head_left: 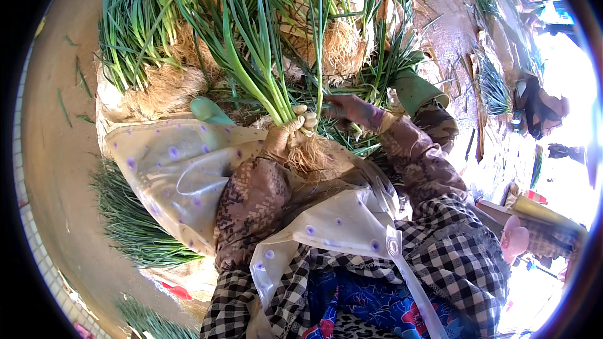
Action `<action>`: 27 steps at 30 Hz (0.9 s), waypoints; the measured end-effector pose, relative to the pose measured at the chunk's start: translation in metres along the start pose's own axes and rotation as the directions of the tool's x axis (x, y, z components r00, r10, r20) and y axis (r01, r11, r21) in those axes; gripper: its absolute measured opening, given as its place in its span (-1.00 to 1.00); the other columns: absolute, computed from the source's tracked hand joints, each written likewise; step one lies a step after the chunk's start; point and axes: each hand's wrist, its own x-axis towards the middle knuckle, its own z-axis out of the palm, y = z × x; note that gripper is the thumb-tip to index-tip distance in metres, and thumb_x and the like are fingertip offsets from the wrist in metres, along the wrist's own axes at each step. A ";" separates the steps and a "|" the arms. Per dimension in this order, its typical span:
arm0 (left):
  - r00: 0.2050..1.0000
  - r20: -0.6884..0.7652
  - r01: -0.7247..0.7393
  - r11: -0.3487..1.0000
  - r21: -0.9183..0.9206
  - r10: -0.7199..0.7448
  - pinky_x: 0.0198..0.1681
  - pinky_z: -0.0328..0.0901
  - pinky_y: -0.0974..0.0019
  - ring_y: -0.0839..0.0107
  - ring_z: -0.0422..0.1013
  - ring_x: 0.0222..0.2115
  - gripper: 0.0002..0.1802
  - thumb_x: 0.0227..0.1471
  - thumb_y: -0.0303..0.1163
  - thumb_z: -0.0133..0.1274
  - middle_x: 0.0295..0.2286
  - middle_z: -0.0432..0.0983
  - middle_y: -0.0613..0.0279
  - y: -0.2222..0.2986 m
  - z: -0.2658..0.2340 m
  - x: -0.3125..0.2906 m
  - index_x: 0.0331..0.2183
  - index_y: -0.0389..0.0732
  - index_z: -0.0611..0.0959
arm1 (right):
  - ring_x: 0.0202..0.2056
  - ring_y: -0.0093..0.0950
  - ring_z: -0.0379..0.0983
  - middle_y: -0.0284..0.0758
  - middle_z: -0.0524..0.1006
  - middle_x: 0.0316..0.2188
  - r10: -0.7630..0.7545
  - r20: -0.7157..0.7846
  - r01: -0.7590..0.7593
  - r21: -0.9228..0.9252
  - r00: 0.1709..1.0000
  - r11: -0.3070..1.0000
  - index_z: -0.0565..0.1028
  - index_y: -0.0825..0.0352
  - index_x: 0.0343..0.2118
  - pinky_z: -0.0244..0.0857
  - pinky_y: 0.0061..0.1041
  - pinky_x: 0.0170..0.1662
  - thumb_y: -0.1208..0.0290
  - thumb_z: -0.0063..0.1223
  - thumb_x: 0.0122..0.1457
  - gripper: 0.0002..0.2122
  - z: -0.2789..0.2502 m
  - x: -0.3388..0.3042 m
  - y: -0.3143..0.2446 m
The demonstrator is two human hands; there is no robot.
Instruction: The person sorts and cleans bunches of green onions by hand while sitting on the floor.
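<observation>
Green garlic bunch (276, 102): located in front of the apron, leaves pointing away from the wearer, root tuft (311, 156) hanging toward the body. Left hand (281, 137): fingers closed around the pale stem bases. Right hand (353, 110): just beside the bunch, near one upright stalk; fingers blurred, so opening and grip cannot be told. Expected handling: light; stems firm but easily bruised, possibly slippery if wet; leaves limp and prone to tangling. Grip at the white stem bases, above the roots. Obstructions: loose leaves (370, 145) below the right hand, spotted plastic apron (157, 160) beneath the left forearm, green boot (419, 92) beyond the right forearm. Further rooted bunch (166, 88): upper left.
</observation>
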 end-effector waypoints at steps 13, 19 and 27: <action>0.976 -0.115 -0.168 0.976 0.142 0.185 -0.51 0.32 0.53 0.59 0.33 -0.56 -0.51 -0.01 -0.44 -0.03 -0.49 0.46 0.33 0.049 0.045 -0.016 0.01 -0.15 0.30 | -0.68 -0.52 0.36 -0.30 0.44 -0.69 -0.101 -0.463 0.229 0.229 0.880 0.946 0.45 0.51 -0.41 0.17 -0.56 -0.65 0.43 0.07 -0.02 -0.79 -0.029 0.052 -0.055; 0.984 -0.101 -0.156 0.985 -0.076 0.148 -0.47 0.34 0.43 0.34 0.36 -0.29 -0.53 0.01 -0.41 -0.07 -0.15 0.30 0.13 0.017 0.021 0.001 -0.02 -0.28 0.28 | -0.71 -0.61 0.32 -0.36 0.43 -0.73 -0.160 -0.304 0.259 0.322 0.939 0.910 0.48 0.45 -0.40 0.11 -0.61 -0.67 0.32 0.11 -0.01 -0.75 -0.001 0.075 -0.060; 0.979 -0.163 -0.129 0.991 -0.032 0.122 -0.43 0.39 0.35 0.26 0.36 -0.25 -0.61 -0.05 -0.45 -0.03 -0.20 0.35 0.11 0.017 0.022 0.002 -0.12 -0.32 0.40 | -0.56 -0.52 0.41 -0.20 0.51 -0.35 -0.299 -0.084 0.300 0.502 0.950 0.811 0.30 0.48 -0.09 0.29 -0.58 -0.47 0.37 -0.14 0.11 -0.65 0.015 0.097 -0.052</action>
